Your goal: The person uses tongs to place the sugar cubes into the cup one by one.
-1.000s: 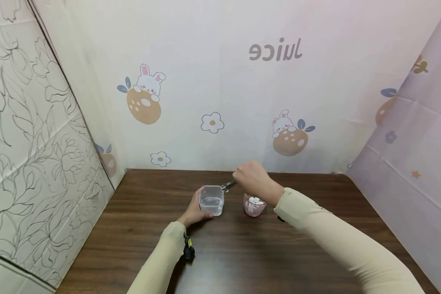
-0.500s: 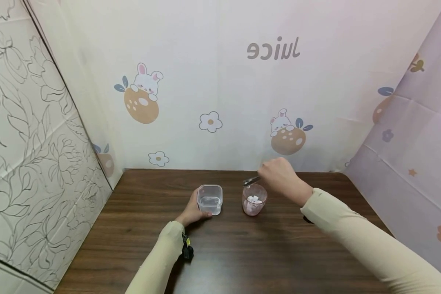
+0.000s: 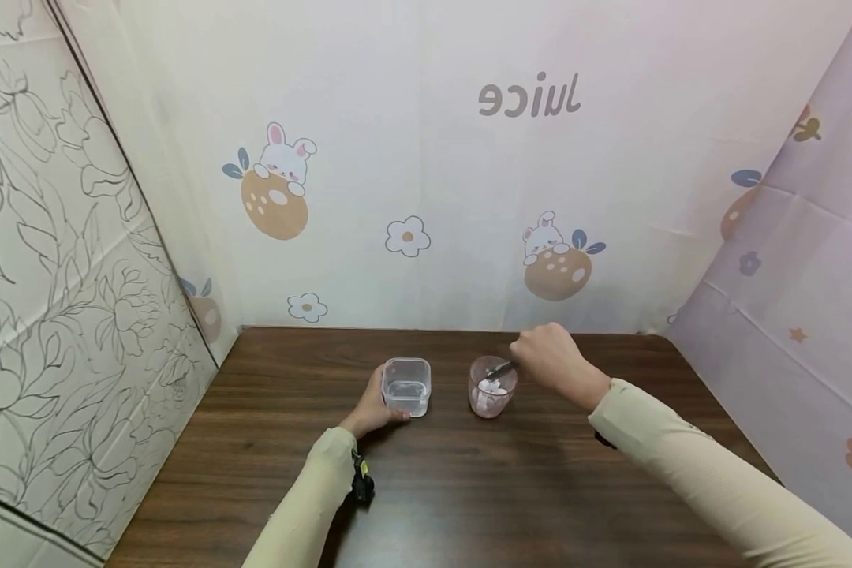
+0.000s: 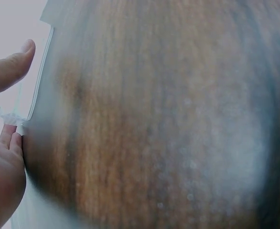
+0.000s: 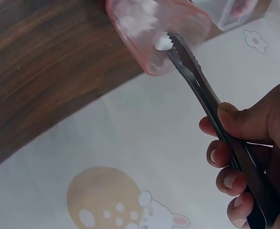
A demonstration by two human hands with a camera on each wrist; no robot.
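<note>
My left hand (image 3: pixel 371 409) holds a clear square plastic container (image 3: pixel 415 409), its thumb across the near side and its fingers round the left; only part of that container shows in the left wrist view. To the right stands a pink see-through cup (image 3: pixel 487 411) with several white cubes (image 3: pixel 492 387) inside. Black metal tongs (image 5: pixel 197 81) are gripped in my right hand (image 3: pixel 552 361), behind and right of the cup. Their serrated tips reach inside the cup's mouth, at one white cube (image 5: pixel 163 42) in the right wrist view. Whether they pinch it firmly, I cannot tell.
Both vessels stand on a dark wood-grain table (image 3: pixel 440 489). A printed cloth wall (image 3: pixel 461 276) rises along its far edge, with more cloth (image 3: pixel 788 315) to the right and a flower-patterned panel (image 3: pixel 78 315) to the left.
My right hand has moved the tongs rightward from the clear container to the pink cup, then lowered their tips into it. The left hand and container stay in place.
</note>
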